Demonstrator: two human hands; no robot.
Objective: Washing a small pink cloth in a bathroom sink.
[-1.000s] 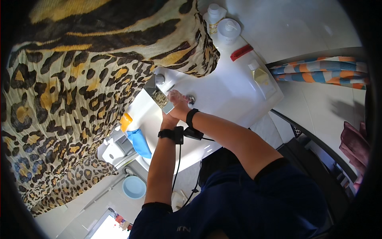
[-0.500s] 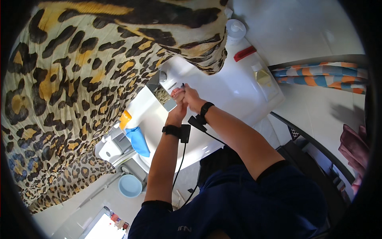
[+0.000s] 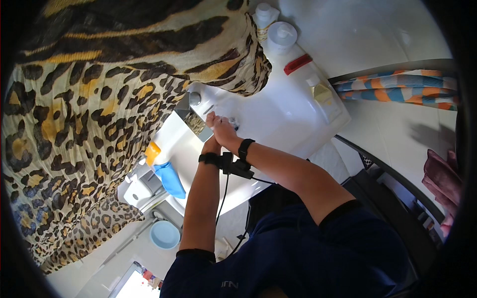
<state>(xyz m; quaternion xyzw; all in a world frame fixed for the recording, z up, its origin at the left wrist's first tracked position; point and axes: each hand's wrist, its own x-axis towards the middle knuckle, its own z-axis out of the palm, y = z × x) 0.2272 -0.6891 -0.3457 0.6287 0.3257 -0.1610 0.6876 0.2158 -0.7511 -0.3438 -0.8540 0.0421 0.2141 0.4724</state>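
My right hand [image 3: 226, 131] is wrapped over my left hand above a white sink [image 3: 288, 119]. Of my left hand [image 3: 212, 145] only the part near the wrist shows; its fingers are hidden under the right hand. I see no object between them. A shiny, mirror-like rectangular faucet [image 3: 198, 123] with a round metal knob [image 3: 195, 98] is just left of the hands. A dark, shiny drain [image 3: 233, 123] lies right beside my right hand. Each wrist wears a black strap with a small box, and the boxes nearly touch.
A leopard-print curtain [image 3: 109, 109] hangs at left, reaching over the sink. Along the far rim stand a white pump bottle [image 3: 281, 37], a red bar-shaped item [image 3: 298, 64] and a bottle of yellowish liquid [image 3: 322, 93]. Nearer left lie a blue cloth-like item [image 3: 170, 180] and an orange item [image 3: 152, 152].
My right hand has slid over the left, covering its fingers, and the wrists are closer together. The drain now shows beside them. The view has shifted slightly.
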